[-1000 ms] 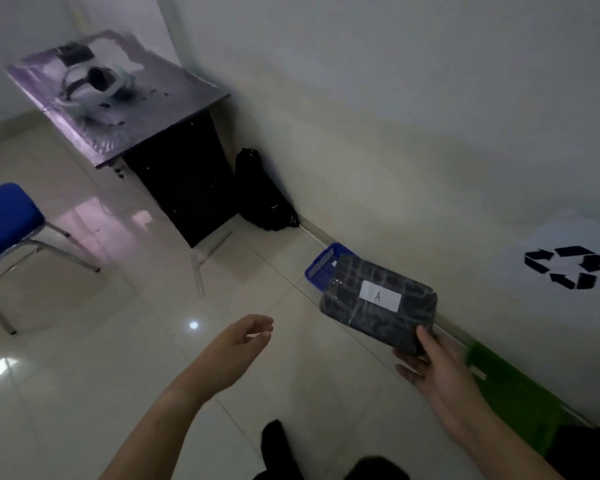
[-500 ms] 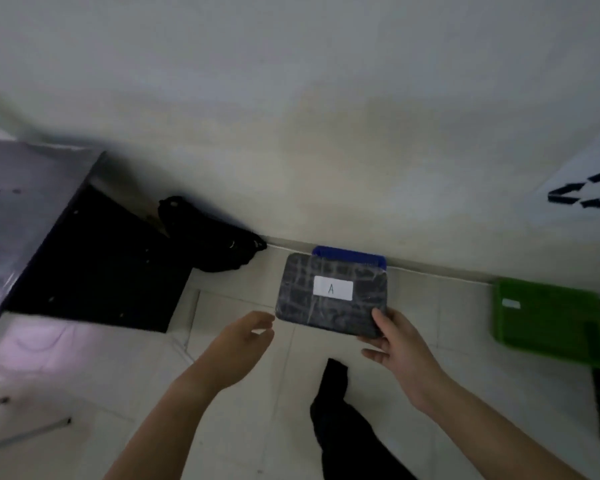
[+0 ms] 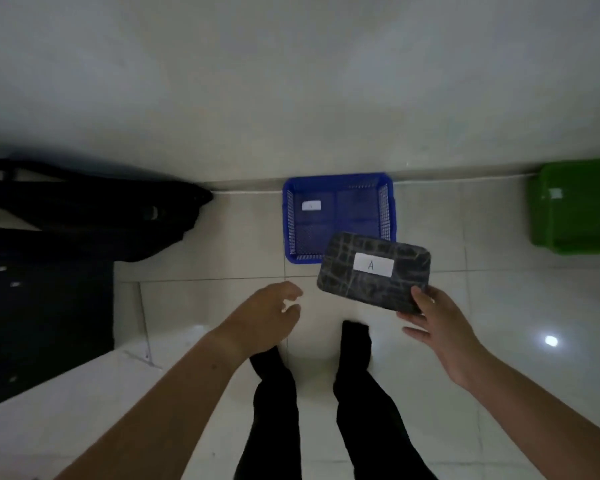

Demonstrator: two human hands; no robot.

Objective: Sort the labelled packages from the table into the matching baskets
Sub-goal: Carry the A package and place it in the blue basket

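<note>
My right hand (image 3: 437,327) grips a dark grey wrapped package (image 3: 364,275) by its near right corner; its white label reads "A". The package hangs over the near right corner of a blue mesh basket (image 3: 290,216) that stands on the floor against the wall, with a small white label inside it. Nothing else shows inside the basket. My left hand (image 3: 267,315) is held out empty, fingers loosely curled and apart, just left of the package and short of the basket.
A green basket (image 3: 568,209) with a small white label stands against the wall at the right. A black bag (image 3: 94,206) lies left of the blue basket, beside a dark cabinet (image 3: 42,313). My dark-trousered legs (image 3: 326,410) stand on the white tiled floor.
The view has tilted down and come nearer, so the blue basket's inside now shows. My right hand has carried the package to the right, off the basket's middle to its near right corner.
</note>
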